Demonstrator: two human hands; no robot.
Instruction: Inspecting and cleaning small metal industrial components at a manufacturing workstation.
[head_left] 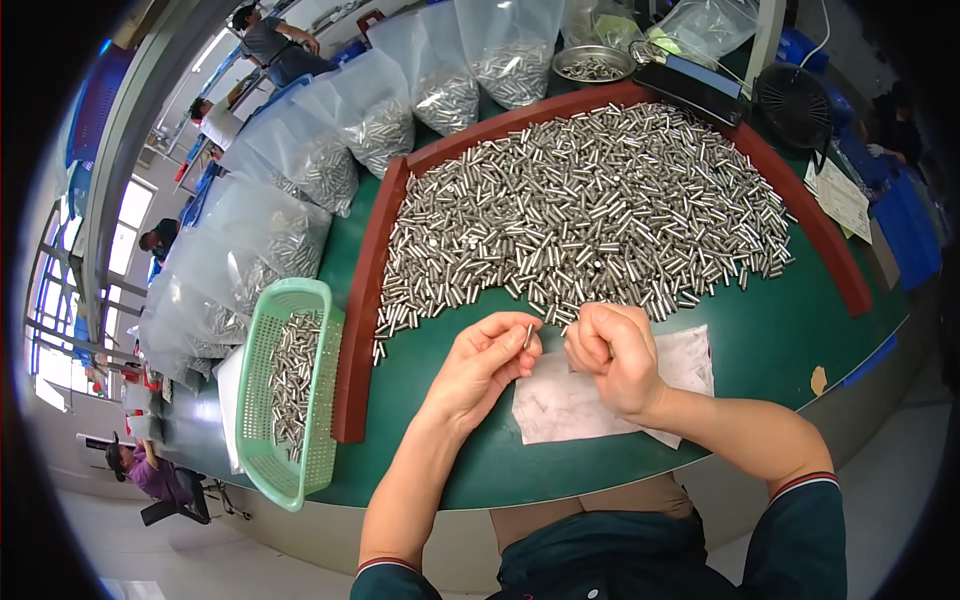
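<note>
My left hand (480, 368) pinches a short metal pin (528, 336) upright between thumb and fingers. Beside it, my right hand (617, 358) is curled into a fist, and whatever its fingers hold is hidden. Both hands are just in front of a wide pile of shiny metal pins (600, 200) on the green table (760, 350). Under the right hand lies a smudged white cloth (560, 405). To the left stands a light green plastic basket (255, 420) partly filled with similar pins.
A dark red wooden frame (365, 330) borders the pile on three sides. Clear plastic bags of pins (380, 120) line the far left edge. At the back are a metal bowl (594, 64), a dark device (690, 88) and a black fan (792, 104). Other people work farther off.
</note>
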